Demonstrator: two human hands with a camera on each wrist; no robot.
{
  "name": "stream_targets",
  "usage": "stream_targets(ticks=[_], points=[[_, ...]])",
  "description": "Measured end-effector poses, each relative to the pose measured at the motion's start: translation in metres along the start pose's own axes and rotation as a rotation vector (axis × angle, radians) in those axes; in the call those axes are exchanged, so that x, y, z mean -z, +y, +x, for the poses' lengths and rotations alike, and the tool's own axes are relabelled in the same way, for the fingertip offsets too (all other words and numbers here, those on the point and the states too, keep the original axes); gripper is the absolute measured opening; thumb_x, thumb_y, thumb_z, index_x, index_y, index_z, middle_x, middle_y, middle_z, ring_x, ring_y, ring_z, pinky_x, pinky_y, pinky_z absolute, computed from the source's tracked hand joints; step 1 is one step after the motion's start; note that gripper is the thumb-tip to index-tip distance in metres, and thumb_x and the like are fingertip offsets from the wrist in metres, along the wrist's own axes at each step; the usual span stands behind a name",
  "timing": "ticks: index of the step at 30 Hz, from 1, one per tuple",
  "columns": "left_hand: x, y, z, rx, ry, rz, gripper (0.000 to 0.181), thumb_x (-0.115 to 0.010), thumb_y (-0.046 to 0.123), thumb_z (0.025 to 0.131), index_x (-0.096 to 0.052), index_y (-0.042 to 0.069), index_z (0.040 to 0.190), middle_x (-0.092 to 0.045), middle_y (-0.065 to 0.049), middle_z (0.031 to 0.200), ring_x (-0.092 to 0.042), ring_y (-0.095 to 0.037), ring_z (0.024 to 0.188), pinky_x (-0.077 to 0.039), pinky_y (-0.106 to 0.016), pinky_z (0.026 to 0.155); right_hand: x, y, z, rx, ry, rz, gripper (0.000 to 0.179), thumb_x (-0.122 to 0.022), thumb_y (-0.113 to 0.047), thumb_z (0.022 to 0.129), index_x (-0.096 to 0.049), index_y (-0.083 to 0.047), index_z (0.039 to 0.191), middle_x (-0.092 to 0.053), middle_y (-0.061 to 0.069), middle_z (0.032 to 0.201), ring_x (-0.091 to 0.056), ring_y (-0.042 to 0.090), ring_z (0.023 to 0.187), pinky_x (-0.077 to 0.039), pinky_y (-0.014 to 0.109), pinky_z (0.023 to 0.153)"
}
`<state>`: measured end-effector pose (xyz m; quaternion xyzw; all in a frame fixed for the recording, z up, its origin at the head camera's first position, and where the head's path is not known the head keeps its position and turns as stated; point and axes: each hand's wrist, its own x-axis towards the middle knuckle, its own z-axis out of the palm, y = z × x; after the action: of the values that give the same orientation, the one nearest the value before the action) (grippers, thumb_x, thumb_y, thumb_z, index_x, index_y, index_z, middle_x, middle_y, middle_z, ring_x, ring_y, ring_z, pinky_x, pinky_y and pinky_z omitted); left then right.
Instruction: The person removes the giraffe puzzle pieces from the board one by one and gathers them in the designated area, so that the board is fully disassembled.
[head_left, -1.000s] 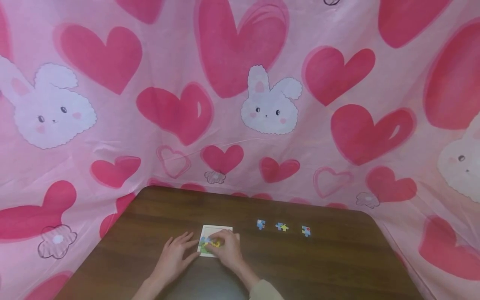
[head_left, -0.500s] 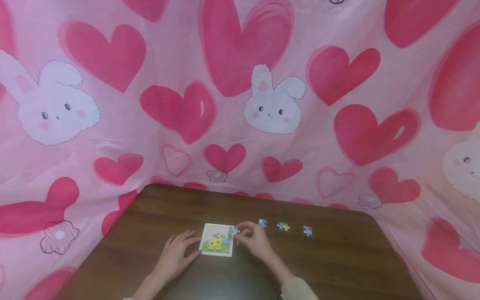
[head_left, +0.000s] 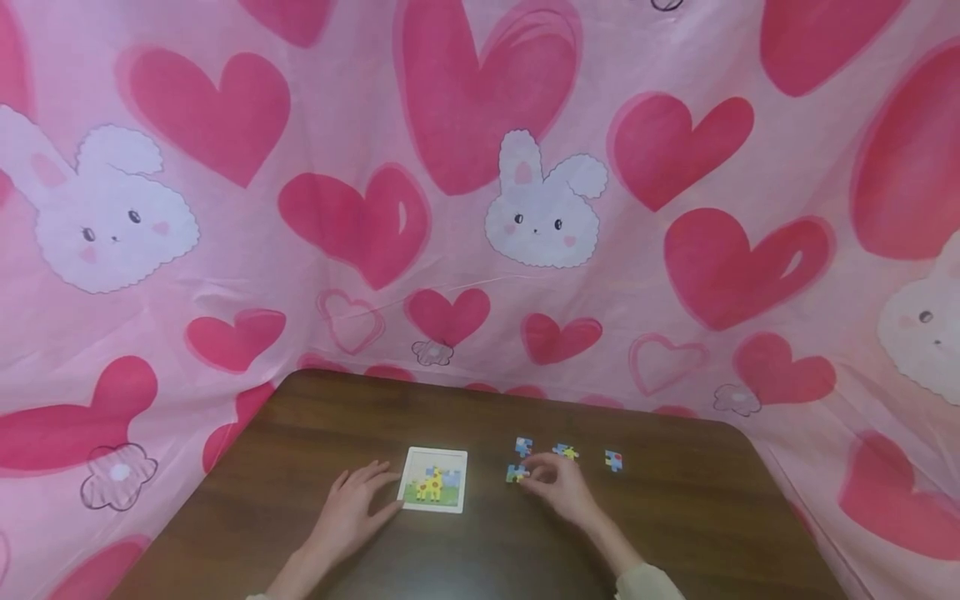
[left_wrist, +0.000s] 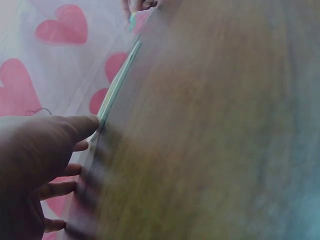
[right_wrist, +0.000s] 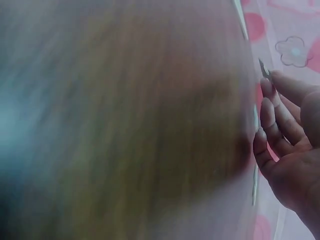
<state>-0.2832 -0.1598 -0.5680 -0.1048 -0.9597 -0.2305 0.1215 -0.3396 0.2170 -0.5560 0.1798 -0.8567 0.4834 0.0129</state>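
Note:
A square puzzle board with a white border (head_left: 462, 492) lies on the table, a yellow giraffe on green pictured inside it. My left hand (head_left: 348, 510) rests at its left edge with fingers spread; in the left wrist view the thumb of the left hand (left_wrist: 55, 145) touches the rim of the board (left_wrist: 114, 95). To the right of the board, my right hand (head_left: 564, 490) pinches a blue and green puzzle piece (head_left: 515, 474) between thumb and forefinger. In the right wrist view that piece (right_wrist: 264, 68) shows edge-on at the fingertips, above the table.
Behind the right hand three puzzle pieces lie in a row: a blue one (head_left: 523, 446), a blue and yellow one (head_left: 568, 452) partly hidden by the hand, and one with a red spot (head_left: 613, 460). The brown wooden table (head_left: 375, 417) ends at a pink heart-patterned cloth (head_left: 450, 250).
The right hand has lifted a puzzle piece off the board and carried it right, towards the row of loose pieces. The left hand has stayed at the board's edge.

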Motion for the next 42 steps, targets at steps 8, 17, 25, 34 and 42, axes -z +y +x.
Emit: stream_targets(ticks=[8,17,25,34,42], points=[[-0.002,0.0,-0.002,-0.002,-0.005,-0.002,0.042,-0.089,0.038,0.092,-0.081,0.016,0.127,-0.074,-0.015,0.145,-0.063,-0.042,0.144,-0.039,-0.078,0.121,0.005,0.001,-0.012,0.012,-0.032,-0.045,0.022,-0.088,-0.013,0.093,-0.083,-0.002,0.11,-0.071,0.003,0.084,-0.059,0.001,0.074,-0.053,0.02,0.066],[-0.004,0.002,-0.001,0.004,-0.024,0.008,0.043,-0.088,0.037,0.094,-0.079,0.016,0.131,-0.073,-0.015,0.147,-0.062,-0.043,0.145,-0.038,-0.079,0.121,0.002,0.007,-0.009,0.063,-0.014,-0.142,0.022,-0.092,-0.014,0.089,-0.084,-0.006,0.108,-0.069,0.001,0.091,-0.06,0.005,0.082,-0.054,0.021,0.073],[-0.002,0.006,-0.001,-0.017,-0.019,0.025,0.046,-0.088,0.037,0.093,-0.078,0.015,0.133,-0.072,-0.017,0.147,-0.063,-0.043,0.144,-0.04,-0.081,0.117,-0.011,0.0,-0.004,0.195,0.034,-0.122,0.036,-0.091,-0.015,0.088,-0.078,0.001,0.118,-0.07,0.006,0.094,-0.061,0.007,0.083,-0.054,0.022,0.07],[-0.001,0.007,-0.002,-0.004,-0.031,0.043,0.05,-0.088,0.04,0.093,-0.077,0.016,0.135,-0.071,-0.018,0.148,-0.061,-0.044,0.145,-0.04,-0.081,0.116,-0.055,-0.053,0.022,0.05,-0.112,-0.058,0.037,-0.086,-0.011,0.095,-0.076,0.002,0.127,-0.072,0.003,0.091,-0.057,0.003,0.076,-0.05,0.02,0.067],[0.0,0.005,-0.003,-0.032,-0.004,0.049,0.051,-0.088,0.044,0.092,-0.077,0.019,0.135,-0.072,-0.017,0.146,-0.063,-0.044,0.143,-0.043,-0.081,0.114,-0.099,-0.071,0.048,0.014,-0.168,-0.094,0.037,-0.089,-0.01,0.091,-0.076,0.006,0.122,-0.07,0.004,0.082,-0.053,0.006,0.07,-0.045,0.021,0.063]])
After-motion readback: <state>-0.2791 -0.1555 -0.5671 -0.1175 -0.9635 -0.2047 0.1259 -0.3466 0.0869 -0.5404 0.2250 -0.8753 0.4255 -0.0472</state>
